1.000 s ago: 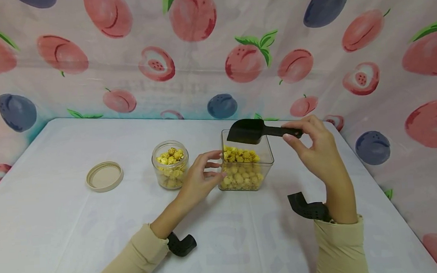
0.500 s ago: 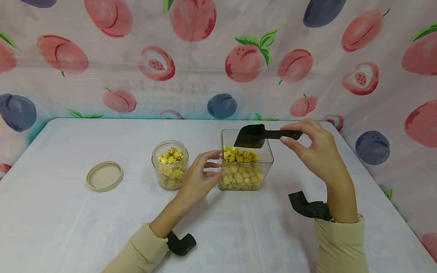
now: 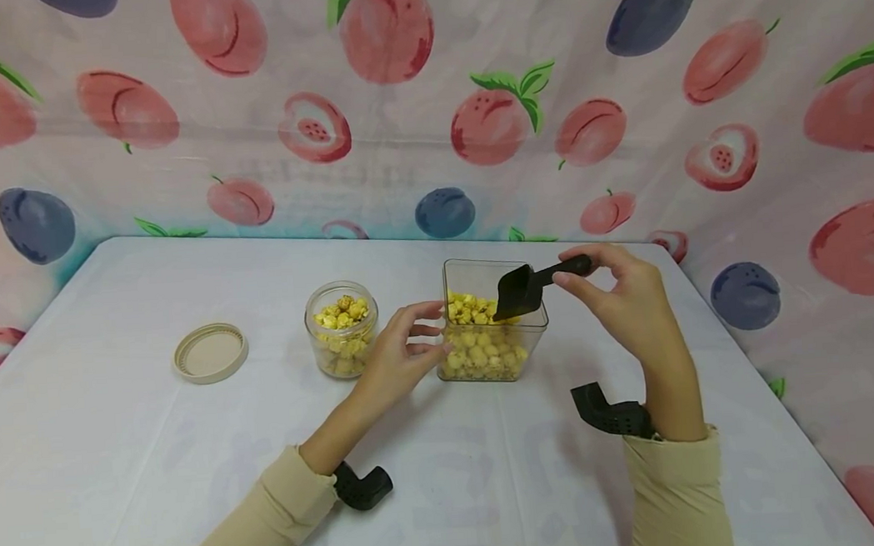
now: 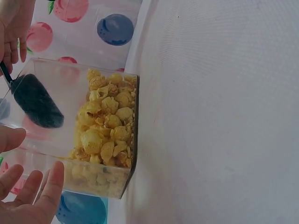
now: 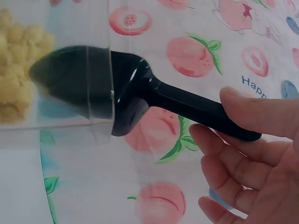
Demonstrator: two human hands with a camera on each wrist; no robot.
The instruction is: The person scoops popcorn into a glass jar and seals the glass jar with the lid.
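My right hand (image 3: 627,303) pinches the end of a black scoop's handle between thumb and fingers. The scoop (image 3: 519,291) tilts blade-down inside the mouth of a clear square container (image 3: 532,330), its tip close over the yellow popcorn (image 3: 477,308). In the right wrist view the blade (image 5: 79,79) shows through the container wall. My left hand (image 3: 404,354) rests at the container's left side, thumb and fingers spread along the wall. Just left of that hand stands an uncovered round glass jar (image 3: 320,334), partly filled with popcorn.
A cream round lid (image 3: 209,354) lies on the white-covered table (image 3: 118,459), left of the jar. Behind and to the right hangs a fruit-print cloth (image 3: 386,176). Black curved mounts (image 3: 363,488) sit at both wrists.
The scoop has moved down and right, its blade tipping from nearly level above the container into its mouth. My right hand lowers with it. My left hand stays in place.
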